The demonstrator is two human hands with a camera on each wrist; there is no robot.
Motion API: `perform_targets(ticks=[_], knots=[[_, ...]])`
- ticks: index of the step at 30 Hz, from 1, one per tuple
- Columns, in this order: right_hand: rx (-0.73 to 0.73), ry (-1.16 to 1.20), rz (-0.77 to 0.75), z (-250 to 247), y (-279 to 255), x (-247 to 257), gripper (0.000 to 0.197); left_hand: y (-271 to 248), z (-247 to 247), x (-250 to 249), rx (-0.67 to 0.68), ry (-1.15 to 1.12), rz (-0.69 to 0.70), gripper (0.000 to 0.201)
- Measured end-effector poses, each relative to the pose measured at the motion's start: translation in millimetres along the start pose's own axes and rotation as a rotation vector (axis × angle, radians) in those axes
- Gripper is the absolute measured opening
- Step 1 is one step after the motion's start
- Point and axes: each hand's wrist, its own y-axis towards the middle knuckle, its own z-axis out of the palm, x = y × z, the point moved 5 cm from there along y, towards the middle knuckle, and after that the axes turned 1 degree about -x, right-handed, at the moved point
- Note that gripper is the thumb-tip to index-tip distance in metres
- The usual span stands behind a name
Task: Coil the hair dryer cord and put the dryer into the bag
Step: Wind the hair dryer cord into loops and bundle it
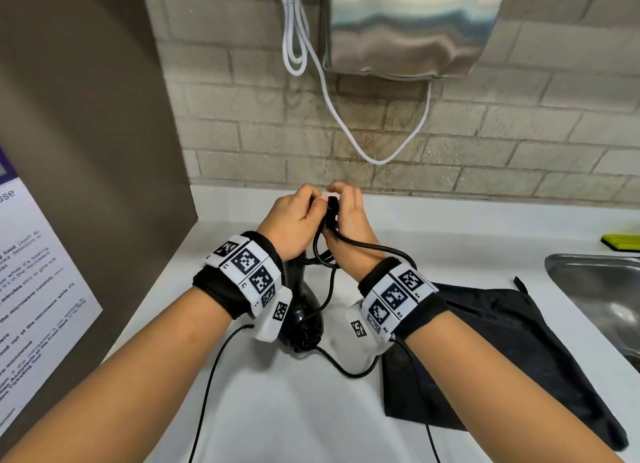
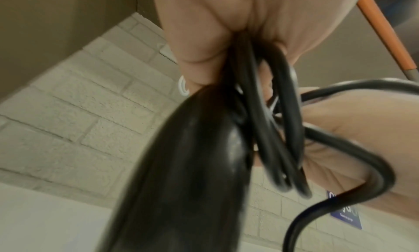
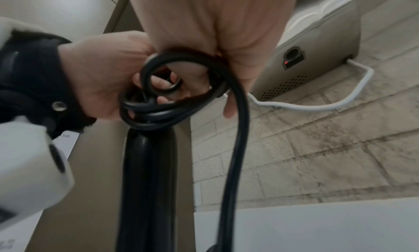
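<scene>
A black hair dryer (image 1: 304, 310) hangs nose-down over the white counter, partly hidden behind my left wrist. My left hand (image 1: 294, 216) grips its handle top together with several loops of the black cord (image 2: 272, 123). My right hand (image 1: 349, 213) touches the left one and holds a cord strand (image 3: 235, 116) curling into a loop (image 3: 158, 76). The loose cord (image 1: 346, 365) trails down onto the counter. The black bag (image 1: 485, 351) lies flat on the counter at the right, under my right forearm.
A steel hand dryer (image 1: 408, 26) hangs on the brick wall above, with a white cable (image 1: 377, 150) drooping below it. A steel sink (image 1: 602, 296) is at the right, a yellow-green object (image 1: 623, 242) behind it. A brown panel (image 1: 86, 116) with a notice (image 1: 34, 282) stands left.
</scene>
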Motion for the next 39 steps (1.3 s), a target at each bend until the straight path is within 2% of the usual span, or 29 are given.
perform_targets(ticks=[4,7,9,12,14,16,18,20,22,25,27,29,32,33,36,39], knots=[[-0.134,0.004,0.087,-8,2,-6,0.032,-3,-1,-4,0.04,0.012,0.0,0.024],[-0.128,0.005,0.13,-11,2,-9,0.024,-5,-1,-6,0.069,0.008,-0.02,0.017],[-0.119,0.086,0.145,-11,0,-7,0.018,-6,-1,-6,0.088,-0.006,-0.044,0.016],[-0.138,0.188,0.15,-10,-2,-5,0.032,-5,0,-3,0.119,-0.04,-0.07,0.017],[-0.136,0.195,0.136,-6,-5,-3,0.032,-2,0,-1,0.122,-0.081,-0.077,0.015],[-0.086,0.214,0.146,0,-8,1,0.036,1,-2,4,0.075,-0.19,-0.12,0.014],[0.001,0.15,0.137,4,-12,7,0.053,4,-5,10,-0.01,-0.257,-0.17,0.012],[0.09,0.036,0.154,7,-19,8,0.067,5,-8,16,-0.09,-0.265,-0.191,0.013],[0.161,-0.055,0.24,10,-27,4,0.072,6,-12,21,-0.151,-0.229,-0.21,0.015],[0.309,-0.118,0.265,17,-39,1,0.066,8,-19,28,-0.199,-0.14,-0.243,0.023],[0.403,-0.19,0.233,12,-43,5,0.049,10,-22,32,-0.219,-0.109,-0.256,0.023],[0.341,-0.238,0.181,0,-42,13,0.034,11,-26,36,-0.244,-0.102,-0.272,0.025],[-0.003,-0.39,-0.038,-23,-39,29,0.018,11,-26,38,-0.266,-0.087,-0.264,0.032],[-0.052,-0.441,-0.078,-25,-38,30,0.019,11,-26,38,-0.273,-0.08,-0.261,0.033],[0.063,-0.495,-0.016,-15,-33,13,0.033,11,-26,38,-0.292,-0.066,-0.25,0.034],[0.1,-0.439,0.062,-12,-29,3,0.034,11,-26,37,-0.299,-0.055,-0.239,0.034]])
